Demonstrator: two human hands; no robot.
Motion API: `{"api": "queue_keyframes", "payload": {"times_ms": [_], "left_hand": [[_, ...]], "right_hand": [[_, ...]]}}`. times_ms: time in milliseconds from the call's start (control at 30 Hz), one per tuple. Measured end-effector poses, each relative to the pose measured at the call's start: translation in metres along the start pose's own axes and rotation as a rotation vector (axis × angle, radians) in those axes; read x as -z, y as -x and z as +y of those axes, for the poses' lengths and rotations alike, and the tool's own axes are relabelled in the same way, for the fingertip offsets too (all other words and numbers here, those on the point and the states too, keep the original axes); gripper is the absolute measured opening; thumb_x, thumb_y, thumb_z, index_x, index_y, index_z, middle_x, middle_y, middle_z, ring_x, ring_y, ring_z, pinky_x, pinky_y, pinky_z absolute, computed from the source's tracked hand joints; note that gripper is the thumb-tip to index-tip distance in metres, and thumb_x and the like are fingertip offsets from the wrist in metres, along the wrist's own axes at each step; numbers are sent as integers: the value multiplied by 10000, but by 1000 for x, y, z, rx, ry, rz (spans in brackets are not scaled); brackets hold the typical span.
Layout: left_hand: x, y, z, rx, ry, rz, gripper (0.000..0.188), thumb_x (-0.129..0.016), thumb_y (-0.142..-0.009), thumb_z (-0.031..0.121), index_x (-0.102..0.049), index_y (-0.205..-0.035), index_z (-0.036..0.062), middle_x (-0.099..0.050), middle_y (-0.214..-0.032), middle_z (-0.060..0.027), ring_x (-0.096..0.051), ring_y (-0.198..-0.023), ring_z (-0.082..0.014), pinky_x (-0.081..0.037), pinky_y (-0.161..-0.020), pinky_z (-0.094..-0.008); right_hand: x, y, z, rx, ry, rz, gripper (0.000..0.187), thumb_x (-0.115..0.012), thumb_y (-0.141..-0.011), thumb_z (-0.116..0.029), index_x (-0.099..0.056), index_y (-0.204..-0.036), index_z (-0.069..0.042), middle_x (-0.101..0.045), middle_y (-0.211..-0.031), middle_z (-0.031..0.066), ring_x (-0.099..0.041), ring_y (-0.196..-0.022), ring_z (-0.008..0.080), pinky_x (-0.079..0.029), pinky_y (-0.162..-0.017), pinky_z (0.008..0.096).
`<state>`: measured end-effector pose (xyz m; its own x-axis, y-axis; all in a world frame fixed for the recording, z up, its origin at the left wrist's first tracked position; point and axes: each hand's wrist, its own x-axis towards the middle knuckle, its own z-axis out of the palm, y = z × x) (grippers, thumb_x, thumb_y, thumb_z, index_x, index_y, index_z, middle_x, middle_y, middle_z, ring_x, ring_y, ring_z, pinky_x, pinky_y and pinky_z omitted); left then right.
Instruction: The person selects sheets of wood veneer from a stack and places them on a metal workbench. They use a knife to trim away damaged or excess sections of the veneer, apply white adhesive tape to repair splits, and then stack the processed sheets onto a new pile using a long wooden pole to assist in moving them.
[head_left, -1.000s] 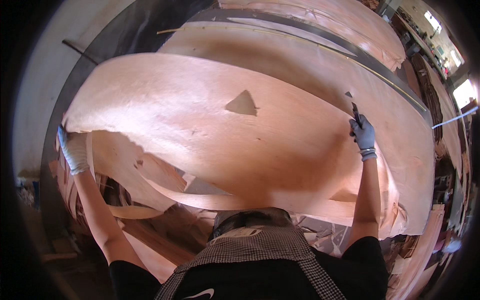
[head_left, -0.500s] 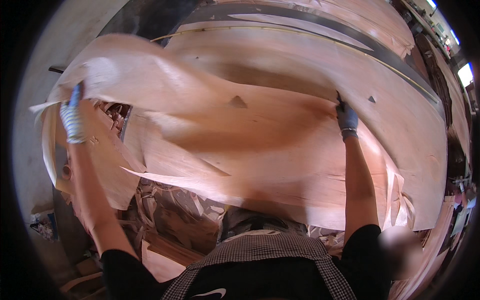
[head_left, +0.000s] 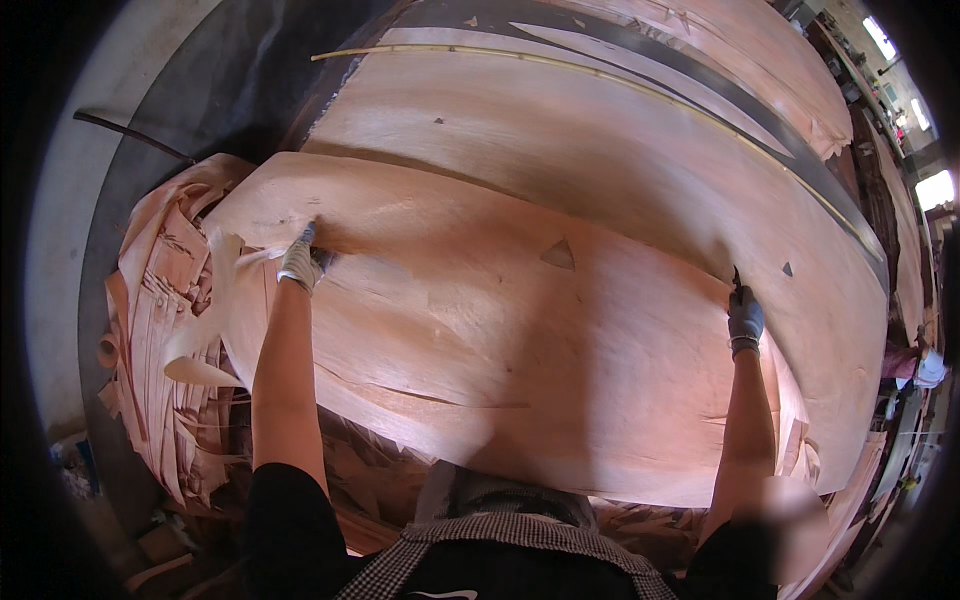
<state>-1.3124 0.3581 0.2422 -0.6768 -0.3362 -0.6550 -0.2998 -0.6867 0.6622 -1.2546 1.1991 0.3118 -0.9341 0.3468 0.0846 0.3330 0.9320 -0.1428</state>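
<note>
A broad, thin sheet of pinkish wood veneer (head_left: 450, 300) lies in front of me, with a triangular gap (head_left: 558, 255) near its middle and a crack lower down. My left hand (head_left: 300, 262), in a pale striped glove, is closed on the sheet's left part beside a torn, curling flap. At the right edge my right hand (head_left: 745, 315), in a grey-blue glove, pinches the same sheet. A dark, slim point sticks up from that hand; whether it is a tool or a fingertip I cannot tell. Under this sheet lies another veneer sheet (head_left: 600, 160).
A long thin yellowish rod (head_left: 560, 62) lies across the far side of the lower sheet. Torn veneer scraps (head_left: 175, 340) are heaped at the left. More veneer sheets (head_left: 740, 60) lie beyond a dark strip. Another person's sleeve (head_left: 900, 362) shows at far right.
My left hand has moved right and down, and the sheet's raised left part has come down flatter. The scrap heap at left is now more exposed. In the picture, my right hand sits lower and further right.
</note>
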Motion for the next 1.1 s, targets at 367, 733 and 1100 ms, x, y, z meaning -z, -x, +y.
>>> {"api": "queue_keyframes", "payload": {"times_ms": [367,733,1100], "left_hand": [[-35,-9,69,-398,-273,174,461,-684,-813,214,-475,-1221,162,-552,-1114,-25,-523,-1053,-172,-469,-836,-348],[-191,194,-187,-1336,-1614,-540,629,-630,-756,228,-399,-1318,63,-336,-1402,-167,-302,-1291,-369,-214,-1064,-517],[-312,241,-312,-1378,-1723,-775,593,-618,-766,259,-425,-1300,91,-349,-1381,-164,-322,-1256,-388,-233,-1042,-532]], "right_hand": [[-28,-27,-69,36,-185,10,228,-495,-878,-311,-566,-887,-95,-627,-800,182,-596,-727,389,-450,-611,483],[35,106,-62,153,-296,242,310,-516,-869,-68,-553,-1177,-54,-602,-1100,114,-607,-827,215,-499,-732,320],[91,160,168,-639,-754,512,818,-639,-802,-59,-135,-1443,-112,-661,-915,79,-508,-462,95,-399,-361,223]]}}
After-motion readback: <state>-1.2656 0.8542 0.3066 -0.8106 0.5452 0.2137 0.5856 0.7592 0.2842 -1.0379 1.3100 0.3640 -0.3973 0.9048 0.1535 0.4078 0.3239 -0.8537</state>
